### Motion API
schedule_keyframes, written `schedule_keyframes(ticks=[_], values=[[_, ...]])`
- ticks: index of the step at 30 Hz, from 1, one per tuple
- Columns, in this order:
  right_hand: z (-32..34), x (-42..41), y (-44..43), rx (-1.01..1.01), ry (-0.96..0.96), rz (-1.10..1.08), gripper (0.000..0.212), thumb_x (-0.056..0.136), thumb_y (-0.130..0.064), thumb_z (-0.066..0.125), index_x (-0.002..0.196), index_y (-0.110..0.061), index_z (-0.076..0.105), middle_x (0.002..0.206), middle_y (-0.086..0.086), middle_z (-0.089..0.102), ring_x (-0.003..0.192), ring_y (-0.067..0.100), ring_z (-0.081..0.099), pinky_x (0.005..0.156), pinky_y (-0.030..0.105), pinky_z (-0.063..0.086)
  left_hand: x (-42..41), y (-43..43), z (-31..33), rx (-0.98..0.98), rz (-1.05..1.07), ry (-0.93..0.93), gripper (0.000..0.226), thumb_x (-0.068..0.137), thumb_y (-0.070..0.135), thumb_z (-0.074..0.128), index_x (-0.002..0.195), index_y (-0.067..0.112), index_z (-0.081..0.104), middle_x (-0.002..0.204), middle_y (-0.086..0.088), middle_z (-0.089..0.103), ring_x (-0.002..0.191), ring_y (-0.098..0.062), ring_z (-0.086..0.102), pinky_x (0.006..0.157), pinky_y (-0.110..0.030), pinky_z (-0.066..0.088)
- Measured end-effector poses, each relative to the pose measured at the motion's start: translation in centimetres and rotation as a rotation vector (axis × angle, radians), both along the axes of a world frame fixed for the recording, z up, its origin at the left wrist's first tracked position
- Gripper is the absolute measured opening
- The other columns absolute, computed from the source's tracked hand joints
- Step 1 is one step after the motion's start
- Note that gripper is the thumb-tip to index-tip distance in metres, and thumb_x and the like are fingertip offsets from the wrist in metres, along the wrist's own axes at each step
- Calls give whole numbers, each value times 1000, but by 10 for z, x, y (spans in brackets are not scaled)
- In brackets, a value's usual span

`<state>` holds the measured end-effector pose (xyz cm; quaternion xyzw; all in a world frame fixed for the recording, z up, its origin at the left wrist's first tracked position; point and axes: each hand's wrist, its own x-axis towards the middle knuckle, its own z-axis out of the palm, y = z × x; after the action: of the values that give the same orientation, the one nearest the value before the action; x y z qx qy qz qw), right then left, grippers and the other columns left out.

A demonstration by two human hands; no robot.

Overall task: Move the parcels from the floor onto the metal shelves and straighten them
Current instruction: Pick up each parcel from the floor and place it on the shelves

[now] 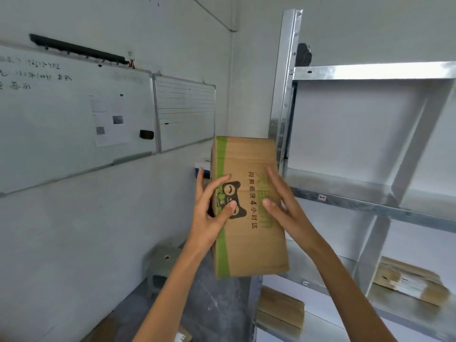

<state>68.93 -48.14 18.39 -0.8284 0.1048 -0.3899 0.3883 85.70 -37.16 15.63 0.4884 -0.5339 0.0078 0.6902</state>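
A tall brown cardboard parcel (249,243) with a green stripe and a black cat logo is held upright in the air, just left of the metal shelf unit's front post (283,99). My left hand (212,208) straddles its left edge, one finger along the side, the others and the thumb spread on the front. My right hand (283,203) presses its right side with straight fingers. The middle metal shelf (345,193) to the right is bare.
Two brown parcels lie on lower shelves, one at the right (409,282) and one below (278,309). A grey stool (164,265) stands by the wall. Another parcel (182,338) lies on the floor. Whiteboards (74,114) hang on the left wall.
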Motion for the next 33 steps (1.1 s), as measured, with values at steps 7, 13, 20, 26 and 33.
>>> schedule_keyframes(ticks=[7, 13, 20, 26, 33], values=[[-27, -57, 7, 30, -120, -145, 62, 96, -26, 58, 150, -37, 29, 156, -3, 27, 139, 4, 33, 102, 11, 39, -66, -22, -10, 27, -148, 38, 61, 88, 32, 66, 143, 42, 40, 163, 9, 9, 144, 10, 15, 110, -18, 34], [-22, -105, 8, 31, -164, -282, 65, 89, -50, 55, 147, -49, 27, 156, -14, 27, 149, 20, 18, 113, 58, 31, -94, -41, 2, -60, -305, 331, 58, 93, 42, 60, 146, 37, 37, 136, 29, 49, 128, 4, 49, 102, -29, 49], [-20, -138, 17, -114, -139, -596, 56, 95, -45, 47, 148, -45, 29, 163, -12, 7, 150, 8, 2, 121, 51, 18, -114, -56, 8, 146, -494, 229, 43, 96, 43, 53, 138, 48, 45, 149, 10, 43, 135, -13, 47, 108, -44, 45], [-10, -130, 34, -396, 38, -809, 68, 93, -68, 25, 151, -47, -2, 163, -8, -15, 151, 19, -10, 119, 57, 10, -160, -51, 15, 60, -471, 169, 50, 96, 21, 53, 145, 25, 41, 144, 10, 46, 125, 7, 49, 93, -10, 44], [-15, -134, 40, -288, -170, -739, 54, 99, -49, 31, 150, -49, 13, 162, -10, -15, 151, 17, 3, 116, 57, 26, -177, -45, 25, -22, -444, -98, 45, 97, 14, 55, 140, 24, 47, 151, 10, 34, 134, 16, 29, 102, -4, 31]])
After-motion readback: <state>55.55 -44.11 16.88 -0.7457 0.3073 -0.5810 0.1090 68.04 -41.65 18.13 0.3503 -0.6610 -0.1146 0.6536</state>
